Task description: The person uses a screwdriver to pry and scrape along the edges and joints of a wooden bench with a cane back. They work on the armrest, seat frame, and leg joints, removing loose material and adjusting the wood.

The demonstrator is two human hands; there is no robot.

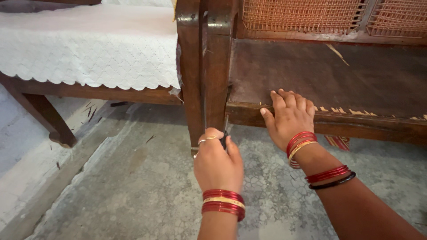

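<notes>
Cracked grey concrete floor [147,186] fills the lower half of the frame, and two pieces of dark wooden furniture stand on it side by side. At upper left is a seat covered with a white scalloped cloth [89,44]; at upper right is a wooden bench [338,120] with a woven cane back [302,15] and a bare brown seat panel [329,71]. Along the bench's front rail, short frayed ends of cane strip [356,111] stick up, and one loose strand lies on the panel near the top, so most of the old weaving looks gone from the seat, with remnants left along the edge. The left hand [217,162], at lower centre, is curled closed around a small dark tool [224,133] held against the foot of the bench's front leg [216,75]; only the tool's tip shows, so its kind cannot be told. A thin metal piece pokes out left of the knuckles. The right hand [289,118] lies flat and open on the front rail, fingers spread onto the panel, grasping nothing and seemingly steadying the bench. Both wrists carry red and gold bangles. Judging by the scraps, work on the corner near the leg seems under way, while the rail to the right has bits left to clear.
</notes>
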